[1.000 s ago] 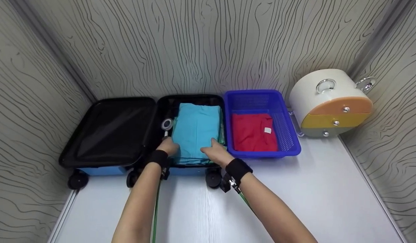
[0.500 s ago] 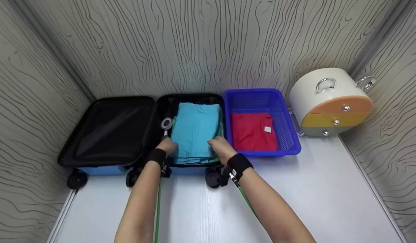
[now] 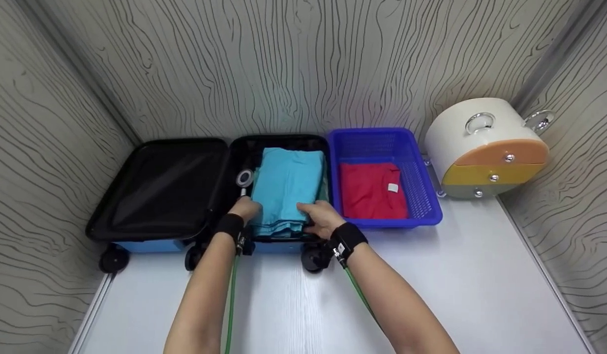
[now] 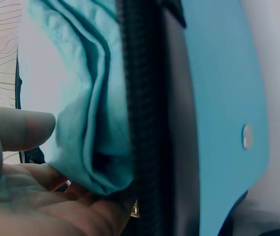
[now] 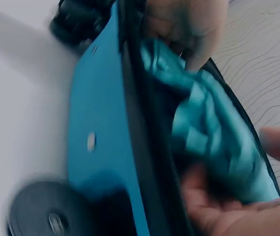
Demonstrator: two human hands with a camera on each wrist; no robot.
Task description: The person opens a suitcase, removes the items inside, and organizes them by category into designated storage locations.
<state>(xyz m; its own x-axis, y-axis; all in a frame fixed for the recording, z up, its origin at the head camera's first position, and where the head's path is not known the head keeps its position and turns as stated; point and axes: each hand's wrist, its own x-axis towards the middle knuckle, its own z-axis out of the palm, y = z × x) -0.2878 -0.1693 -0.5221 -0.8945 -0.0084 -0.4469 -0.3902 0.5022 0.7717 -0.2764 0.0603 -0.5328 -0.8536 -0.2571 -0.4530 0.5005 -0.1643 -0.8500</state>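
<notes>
A folded turquoise garment (image 3: 291, 177) lies in the right half of an open suitcase (image 3: 279, 248), over a greenish cloth. My left hand (image 3: 245, 209) grips its front left corner; in the left wrist view the thumb lies above the fold (image 4: 76, 113), the fingers below. At the front right edge, my right hand (image 3: 324, 219) has its thumb on top and fingers at the underside. The right wrist view is blurred, with the cloth (image 5: 213, 132) bunched between thumb and fingers. Beyond my left hand lies a round, pale-rimmed thing with a handle (image 3: 245, 178).
The suitcase's black-lined other half (image 3: 166, 187) lies open on the left. A blue plastic basket (image 3: 421, 187) with a folded red garment (image 3: 370, 191) stands right of the suitcase. Farther right is a white round-topped drawer box (image 3: 485, 118). Patterned walls (image 3: 284, 64) enclose the table.
My right hand has moved from over the turquoise garment to its right edge, then taken that edge between thumb and fingers. The front right corner is now rumpled inward. My left hand has stayed nearly still.
</notes>
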